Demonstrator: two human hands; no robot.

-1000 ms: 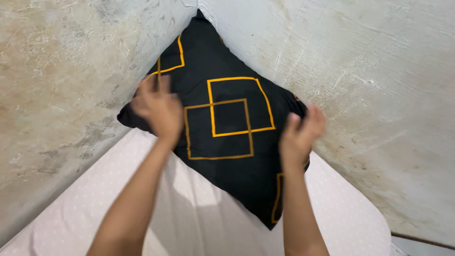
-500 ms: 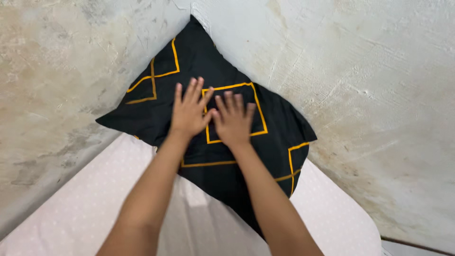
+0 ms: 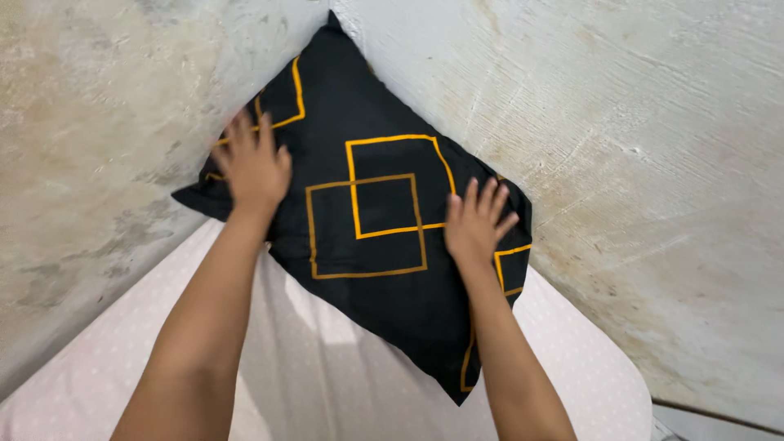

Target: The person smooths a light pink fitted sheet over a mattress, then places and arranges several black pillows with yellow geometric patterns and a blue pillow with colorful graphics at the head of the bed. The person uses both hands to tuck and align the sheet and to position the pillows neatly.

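- Pressing both palms flat on a black pillow (image 3: 367, 245) with orange square outlines.
- My left hand (image 3: 251, 167) lies open, fingers spread, on the pillow's left part, near the wall (image 3: 98, 122).
- My right hand (image 3: 475, 224) lies open near its right edge, gripping nothing.
- Pillow leans in the wall corner, lower end on the pale dotted sheet (image 3: 343, 367).

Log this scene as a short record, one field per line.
setting: corner where two stained plaster walls meet, at the head of a mattress
surface: mattress under a pale dotted sheet
main thing: black pillow with orange square outlines, propped in the corner
left hand: flat on the pillow's left part, fingers spread
right hand: flat on the pillow's right part, fingers spread
held: nothing gripped by either hand
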